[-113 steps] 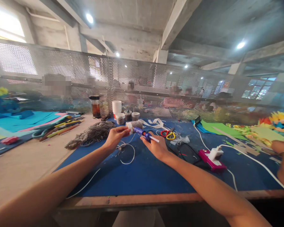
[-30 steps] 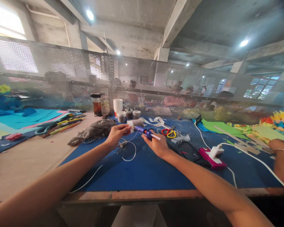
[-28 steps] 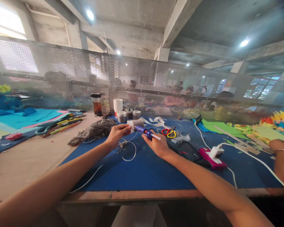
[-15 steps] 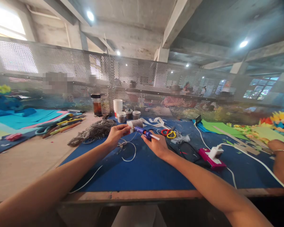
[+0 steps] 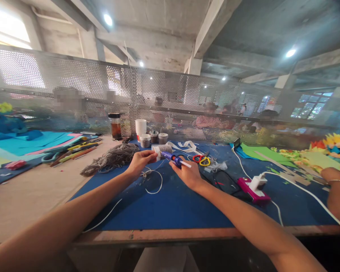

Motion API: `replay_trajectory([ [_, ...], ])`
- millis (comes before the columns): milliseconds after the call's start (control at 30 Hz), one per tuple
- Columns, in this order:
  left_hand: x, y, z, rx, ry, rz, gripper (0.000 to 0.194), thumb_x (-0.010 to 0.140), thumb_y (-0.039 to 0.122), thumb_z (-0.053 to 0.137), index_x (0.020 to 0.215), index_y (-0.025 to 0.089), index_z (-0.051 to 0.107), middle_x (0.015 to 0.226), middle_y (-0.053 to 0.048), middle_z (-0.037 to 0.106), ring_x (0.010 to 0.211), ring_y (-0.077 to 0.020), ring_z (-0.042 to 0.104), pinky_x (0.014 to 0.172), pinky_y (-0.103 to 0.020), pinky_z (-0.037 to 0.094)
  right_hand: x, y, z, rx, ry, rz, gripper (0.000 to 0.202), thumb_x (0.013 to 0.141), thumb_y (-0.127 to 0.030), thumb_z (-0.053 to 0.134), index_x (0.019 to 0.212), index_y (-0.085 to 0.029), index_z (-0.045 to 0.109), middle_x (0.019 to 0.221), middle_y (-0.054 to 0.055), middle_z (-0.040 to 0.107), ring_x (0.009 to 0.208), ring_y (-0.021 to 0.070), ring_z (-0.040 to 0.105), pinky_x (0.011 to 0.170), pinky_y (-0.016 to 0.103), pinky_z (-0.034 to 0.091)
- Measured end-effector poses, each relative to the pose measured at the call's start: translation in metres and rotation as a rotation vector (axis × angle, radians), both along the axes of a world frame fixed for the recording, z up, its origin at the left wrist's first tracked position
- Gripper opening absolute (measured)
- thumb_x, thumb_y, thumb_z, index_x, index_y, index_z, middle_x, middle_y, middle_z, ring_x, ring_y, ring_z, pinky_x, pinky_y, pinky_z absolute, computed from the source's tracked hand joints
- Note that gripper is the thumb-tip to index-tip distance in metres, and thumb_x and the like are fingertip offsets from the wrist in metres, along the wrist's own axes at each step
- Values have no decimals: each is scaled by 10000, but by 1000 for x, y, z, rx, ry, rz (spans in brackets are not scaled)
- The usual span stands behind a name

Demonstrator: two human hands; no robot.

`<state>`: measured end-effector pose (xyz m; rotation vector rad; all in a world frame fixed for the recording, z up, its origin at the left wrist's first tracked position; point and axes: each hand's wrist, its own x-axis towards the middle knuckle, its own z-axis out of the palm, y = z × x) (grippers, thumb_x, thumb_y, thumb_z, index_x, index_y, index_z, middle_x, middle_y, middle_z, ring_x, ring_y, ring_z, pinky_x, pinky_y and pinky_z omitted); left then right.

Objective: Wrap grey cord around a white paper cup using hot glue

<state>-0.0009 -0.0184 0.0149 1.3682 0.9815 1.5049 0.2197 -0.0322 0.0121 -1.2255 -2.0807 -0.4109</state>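
My left hand point(image 5: 140, 161) pinches a small white cup point(image 5: 158, 150), tipped on its side, with grey cord wound around part of it. Wrapped in my right hand point(image 5: 188, 173) is a blue glue gun point(image 5: 174, 159), a white glue stick poking out of its back end. The gun's front end meets the cup, or nearly so; I cannot tell if they touch. Below lies a loop of thin white cord point(image 5: 161, 185) on the blue mat point(image 5: 158, 215). A heap of grey cord point(image 5: 113, 158) rests beyond my left forearm.
Several cups point(image 5: 145, 140) and a dark-lidded jar point(image 5: 115, 126) stand at the back, before a perforated metal screen point(image 5: 170, 90). Scissors point(image 5: 201, 160) lie right of the glue gun. A pink power strip point(image 5: 253, 191) with white cables sits at right, near another person's arm point(image 5: 338, 192).
The cup and glue gun have shifted only slightly in my hands. Both hands keep their hold in nearly the same place.
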Motion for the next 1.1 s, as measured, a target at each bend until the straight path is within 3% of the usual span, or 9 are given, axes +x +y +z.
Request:
replay_trajectory([
  [600, 3, -6, 2, 45, 147, 6, 287, 662, 369, 757, 854, 156, 744, 776, -44, 710, 704, -161, 624, 747, -295, 483, 1, 2, 3, 13, 23, -36, 457, 914, -574, 382, 971, -192, 628, 680, 36, 696, 609, 177, 650, 526, 240, 313],
  [1100, 1, -5, 5, 41, 95, 36, 330, 640, 390, 770, 864, 150, 744, 799, -52, 718, 706, -163, 631, 770, -307, 491, 0, -1, 2, 7, 13, -3, 449, 917, -567, 378, 962, -195, 624, 675, 31, 693, 624, 180, 655, 535, 241, 332],
])
